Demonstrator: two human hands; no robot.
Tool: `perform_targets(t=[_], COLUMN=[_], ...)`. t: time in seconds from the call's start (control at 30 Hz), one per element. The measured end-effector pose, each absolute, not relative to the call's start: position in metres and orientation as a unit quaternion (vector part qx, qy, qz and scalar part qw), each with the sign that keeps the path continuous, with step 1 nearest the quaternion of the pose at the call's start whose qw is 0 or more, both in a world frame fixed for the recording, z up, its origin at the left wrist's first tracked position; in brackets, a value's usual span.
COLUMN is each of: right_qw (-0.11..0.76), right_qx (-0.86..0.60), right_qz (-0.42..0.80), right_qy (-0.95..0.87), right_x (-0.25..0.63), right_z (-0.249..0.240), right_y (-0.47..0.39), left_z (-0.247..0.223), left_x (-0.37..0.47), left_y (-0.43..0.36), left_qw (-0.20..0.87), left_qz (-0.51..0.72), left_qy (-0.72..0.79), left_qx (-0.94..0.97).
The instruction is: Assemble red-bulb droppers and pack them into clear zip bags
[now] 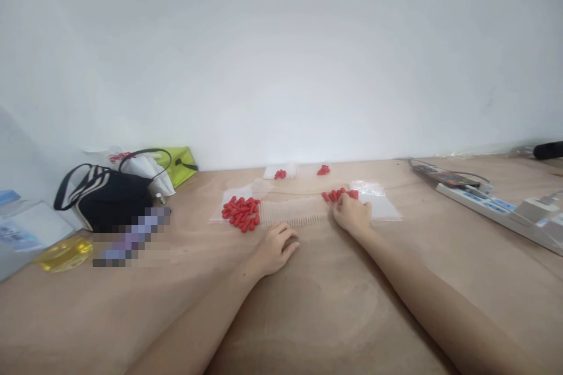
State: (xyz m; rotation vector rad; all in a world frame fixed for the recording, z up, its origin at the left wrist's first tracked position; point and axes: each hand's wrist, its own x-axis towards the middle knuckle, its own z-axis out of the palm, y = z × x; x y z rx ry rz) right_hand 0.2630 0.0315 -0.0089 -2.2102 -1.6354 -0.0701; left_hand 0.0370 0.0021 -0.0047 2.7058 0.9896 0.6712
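A row of thin pale sticks (290, 212) lies side by side on the table. My left hand (277, 248) rests just in front of them, fingers bent loosely and thumb apart, holding nothing. To the row's left is a pile of small red drop-shaped pieces (241, 213), partly over a clear plastic bag (217, 212). On the right, my right hand (353, 214) has its fingers closed at a line of similar red pieces (338, 194); whatever is between the fingertips is hidden. Beside that hand lies a flat stack of clear bags (383, 206).
Two small red clusters lie farther back, one (280, 174) at a clear bag, the other (324, 170) on bare wood. A black bag (116, 199), green pouch (178, 165) and yellow-filled pack (65, 253) stand left. At right are a power strip (497, 211) and phone (457, 179).
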Motion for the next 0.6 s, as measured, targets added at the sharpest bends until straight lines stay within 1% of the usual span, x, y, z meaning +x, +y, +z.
perform_targets(t=[0.07, 0.13, 0.27, 0.3, 0.4, 0.6], right_qw=[0.207, 0.218, 0.201, 0.192, 0.173, 0.167], right_qx=[-0.777, -0.763, -0.751, -0.755, -0.769, -0.789], right_qz=[-0.039, -0.042, -0.006, 0.007, 0.037, 0.064], right_qy=[-0.593, -0.608, -0.629, -0.627, -0.614, -0.588], right_x=[0.259, 0.253, 0.237, 0.233, 0.225, 0.217], right_z=[-0.007, -0.004, 0.001, 0.002, 0.002, 0.002], right_y=[0.029, 0.027, 0.026, 0.027, 0.032, 0.043], left_z=[-0.003, 0.000, 0.012, 0.015, 0.020, 0.024], left_x=[0.037, 0.033, 0.011, 0.003, -0.015, -0.023], left_y=[0.002, 0.004, 0.017, 0.021, 0.030, 0.030], left_qw=[0.087, 0.058, -0.079, -0.099, -0.109, -0.116], left_qz=[0.222, 0.220, 0.228, 0.218, 0.176, 0.131], left_qy=[0.334, 0.357, 0.506, 0.542, 0.600, 0.625], left_qx=[0.912, 0.906, 0.828, 0.805, 0.773, 0.761])
